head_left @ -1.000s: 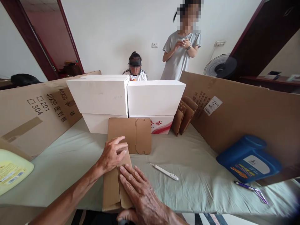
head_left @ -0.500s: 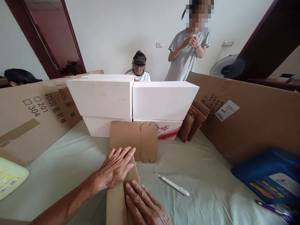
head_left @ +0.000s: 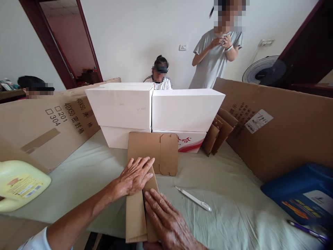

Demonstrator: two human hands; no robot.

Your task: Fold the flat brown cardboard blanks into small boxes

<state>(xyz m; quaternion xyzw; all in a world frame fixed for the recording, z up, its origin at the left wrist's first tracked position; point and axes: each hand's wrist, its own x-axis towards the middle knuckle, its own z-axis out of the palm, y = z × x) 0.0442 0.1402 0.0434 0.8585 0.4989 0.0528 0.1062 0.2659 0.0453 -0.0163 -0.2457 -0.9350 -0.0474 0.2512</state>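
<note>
A long narrow cardboard box [head_left: 135,215] lies in front of me, with a dark seam between its two top flaps. My left hand [head_left: 137,176] rests flat across its far end, fingers stretched out. Palm down, my right hand [head_left: 166,215] lies along the right flap, its fingers straight and pressing on the cardboard. Beyond the far end, a flat die-cut cardboard piece [head_left: 145,146] leans against the white boxes. To the right of my right hand, a white utility knife [head_left: 194,198] lies on the green cloth [head_left: 221,180].
White boxes [head_left: 187,111] stand stacked at the back. Large cardboard panels flank the table, on the left [head_left: 39,125] and right [head_left: 291,132]. A yellow jug [head_left: 20,187] stands left; a blue jug [head_left: 299,194] and a pen [head_left: 307,230] lie right. Other people are behind the panels and boxes.
The view has shifted left and slightly back, showing more of the yellow jug and the box's near end. Both hands stay on the box in nearly the same places.
</note>
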